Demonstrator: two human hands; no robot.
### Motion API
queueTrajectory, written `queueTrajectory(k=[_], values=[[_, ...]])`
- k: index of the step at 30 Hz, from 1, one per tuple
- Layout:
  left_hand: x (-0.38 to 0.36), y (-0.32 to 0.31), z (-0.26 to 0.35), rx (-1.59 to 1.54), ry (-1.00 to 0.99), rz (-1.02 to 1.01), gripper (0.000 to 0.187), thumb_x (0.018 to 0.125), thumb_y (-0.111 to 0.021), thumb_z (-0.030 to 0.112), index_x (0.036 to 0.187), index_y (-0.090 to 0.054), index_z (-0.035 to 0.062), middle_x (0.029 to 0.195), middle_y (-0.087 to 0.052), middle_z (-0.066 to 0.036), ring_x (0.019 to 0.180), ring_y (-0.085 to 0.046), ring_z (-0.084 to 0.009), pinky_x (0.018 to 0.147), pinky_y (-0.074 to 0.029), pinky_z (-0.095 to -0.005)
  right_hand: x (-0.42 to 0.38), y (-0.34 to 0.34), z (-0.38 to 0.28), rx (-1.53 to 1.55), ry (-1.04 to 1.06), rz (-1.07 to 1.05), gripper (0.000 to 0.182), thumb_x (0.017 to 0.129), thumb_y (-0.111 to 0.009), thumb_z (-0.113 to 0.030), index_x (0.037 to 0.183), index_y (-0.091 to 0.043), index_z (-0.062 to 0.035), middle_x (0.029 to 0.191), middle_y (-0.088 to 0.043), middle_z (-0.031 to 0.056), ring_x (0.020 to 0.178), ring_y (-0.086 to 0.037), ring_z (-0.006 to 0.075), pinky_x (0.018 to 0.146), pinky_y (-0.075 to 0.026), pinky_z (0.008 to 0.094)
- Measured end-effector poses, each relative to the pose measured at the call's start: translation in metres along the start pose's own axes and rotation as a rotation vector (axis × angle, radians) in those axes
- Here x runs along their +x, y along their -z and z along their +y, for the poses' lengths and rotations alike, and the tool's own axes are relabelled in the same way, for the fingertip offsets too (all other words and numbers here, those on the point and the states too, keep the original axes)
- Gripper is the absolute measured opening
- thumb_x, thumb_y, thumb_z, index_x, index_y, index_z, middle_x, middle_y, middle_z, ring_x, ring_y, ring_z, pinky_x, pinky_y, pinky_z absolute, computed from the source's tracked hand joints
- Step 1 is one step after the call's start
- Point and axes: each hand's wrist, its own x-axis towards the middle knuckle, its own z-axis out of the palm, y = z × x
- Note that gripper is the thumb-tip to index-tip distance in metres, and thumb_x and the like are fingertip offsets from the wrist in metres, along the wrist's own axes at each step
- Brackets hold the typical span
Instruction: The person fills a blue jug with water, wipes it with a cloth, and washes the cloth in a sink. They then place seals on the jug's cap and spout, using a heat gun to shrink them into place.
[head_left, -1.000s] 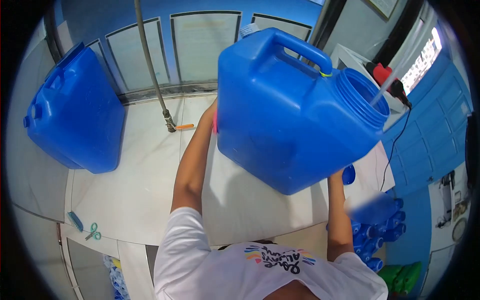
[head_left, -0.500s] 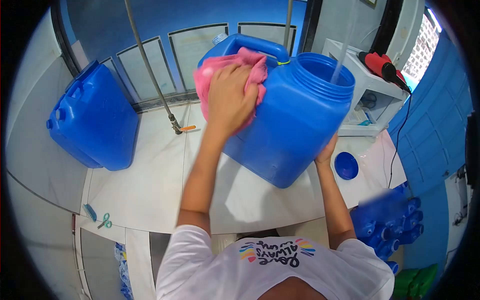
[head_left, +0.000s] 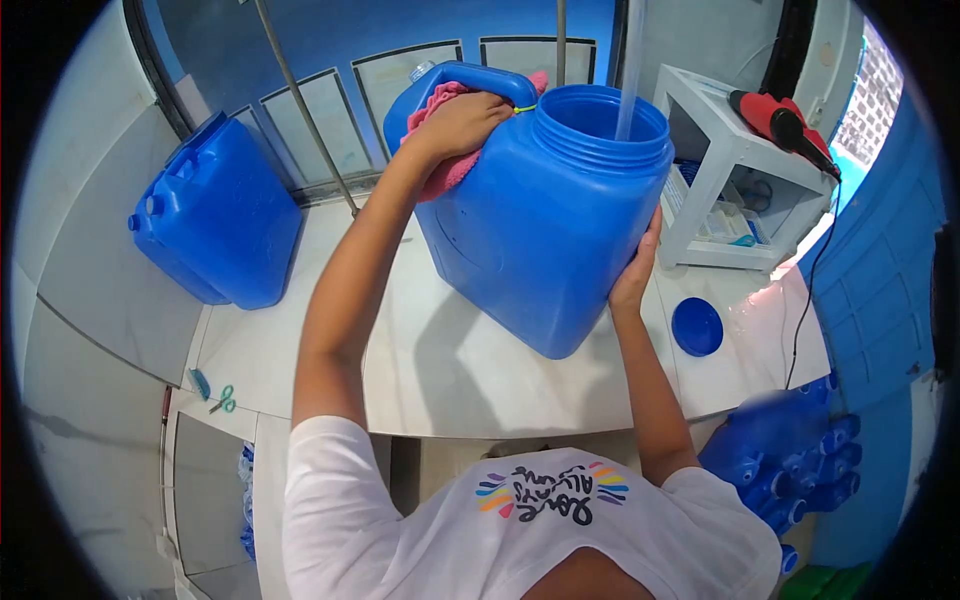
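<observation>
A large blue jug (head_left: 530, 230) with a wide open mouth stands tilted on the white tiled counter (head_left: 285, 350). My left hand (head_left: 462, 124) presses a pink cloth (head_left: 446, 180) against the jug's shoulder, beneath its handle. Along the jug's right side, my right hand (head_left: 637, 272) supports it, with the fingers partly hidden behind it. A clear tube (head_left: 630, 70) reaches down into the mouth. The round blue lid (head_left: 697, 326) lies on the counter to the right.
Another blue jug (head_left: 225, 220) stands at the left. Green scissors (head_left: 225, 399) lie near the left edge. A white shelf (head_left: 725, 150) carries a red and black dryer (head_left: 778, 122) with a hanging cord. Blue bottles (head_left: 790, 460) are piled at the lower right.
My left hand and the cloth have moved over the shoulder toward the handle. The view has shifted, and more of my right hand shows beside the jug.
</observation>
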Motion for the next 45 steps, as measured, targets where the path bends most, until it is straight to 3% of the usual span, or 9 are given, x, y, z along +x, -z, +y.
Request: queueTrajectory(k=[8,11,18,21,28,30,35,39,45], values=[[-0.048,-0.041,0.065,-0.453,0.442,0.848,0.031,0.082,-0.044,0.019,0.1,-0.061,0.0004,0.1,-0.06,-0.019,0.095,-0.053,-0.0332,0.086,-0.038,-0.0404,0.008,0.024,-0.008,-0.031,0.032,0.089,0.063,0.094,-0.023,-0.042,0.142,-0.02,-0.0013,0.145,-0.024,0.0159,0.134,-0.023,0.0272,0.11,-0.016,0.036],[-0.053,-0.069,0.117,-0.054,0.459,1.095,0.033,0.082,-0.044,0.019,0.106,-0.06,0.0042,0.11,-0.054,-0.019,0.103,-0.046,-0.0326,0.093,-0.031,-0.0433,0.005,0.024,-0.01,-0.044,0.033,0.112,0.062,0.094,-0.023,-0.041,0.141,-0.02,-0.0005,0.145,-0.024,0.0165,0.134,-0.022,0.0276,0.11,-0.016,0.0359],[-0.027,-0.034,0.092,0.054,0.5,0.629,0.038,0.084,-0.042,0.022,0.116,-0.056,0.0074,0.121,-0.051,-0.011,0.111,-0.043,-0.0304,0.097,-0.025,-0.0445,-0.001,0.004,-0.009,-0.04,0.012,0.035,0.06,0.095,-0.022,-0.037,0.141,-0.021,0.0012,0.145,-0.025,0.0179,0.135,-0.021,0.0286,0.11,-0.015,0.0356],[-0.037,-0.072,0.136,-0.132,0.48,1.017,0.046,0.083,-0.048,0.02,0.124,-0.047,0.0019,0.131,-0.041,-0.017,0.124,-0.031,-0.0387,0.104,-0.017,-0.0511,0.003,-0.006,-0.005,-0.019,0.012,-0.025,0.06,0.095,-0.022,-0.036,0.141,-0.021,0.0017,0.145,-0.025,0.0183,0.135,-0.021,0.0289,0.11,-0.014,0.0355],[-0.108,-0.228,0.173,-0.305,0.563,0.974,0.052,0.087,-0.044,0.024,0.132,-0.035,-0.0019,0.137,-0.024,-0.028,0.13,-0.015,-0.047,0.105,-0.013,-0.0535,0.002,-0.002,-0.005,-0.046,0.05,-0.049,0.059,0.095,-0.022,-0.037,0.141,-0.022,0.0017,0.146,-0.023,0.0177,0.135,-0.02,0.0286,0.11,-0.013,0.0351],[-0.109,-0.219,0.134,-0.271,0.82,1.102,0.054,0.092,-0.036,0.03,0.136,-0.027,-0.0006,0.128,-0.033,-0.02,0.122,-0.031,-0.0305,0.104,-0.021,-0.0385,0.0,-0.003,-0.008,-0.071,0.063,-0.068,0.06,0.095,-0.022,-0.037,0.141,-0.022,0.0016,0.146,-0.023,0.0176,0.136,-0.02,0.0285,0.11,-0.013,0.0351],[-0.137,-0.245,0.028,-1.219,1.121,1.247,0.054,0.097,-0.025,0.046,0.133,-0.03,0.0064,0.128,-0.037,-0.01,0.114,-0.039,-0.0201,0.097,-0.033,-0.0331,-0.005,-0.008,-0.016,-0.051,0.082,-0.038,0.059,0.096,-0.022,-0.038,0.14,-0.023,0.0013,0.146,-0.024,0.0175,0.135,-0.021,0.0284,0.11,-0.014,0.035],[-0.136,-0.196,0.167,-1.717,0.834,1.198,0.046,0.097,-0.028,0.046,0.129,-0.036,0.0128,0.12,-0.046,-0.006,0.106,-0.048,-0.0173,0.095,-0.038,-0.0333,-0.011,-0.011,-0.012,-0.079,0.09,0.03,0.057,0.097,-0.022,-0.036,0.139,-0.025,0.0022,0.145,-0.026,0.0175,0.134,-0.023,0.0277,0.109,-0.015,0.0348],[-0.244,-0.144,0.139,-2.346,0.445,0.919,0.043,0.095,-0.029,0.035,0.122,-0.047,0.006,0.121,-0.053,-0.008,0.113,-0.049,-0.0249,0.099,-0.038,-0.0412,-0.045,-0.007,0.007,-0.35,0.05,0.226,0.05,0.095,-0.031,-0.027,0.134,-0.032,0.0053,0.138,-0.034,0.0194,0.13,-0.028,0.0309,0.107,-0.019,0.0367]])
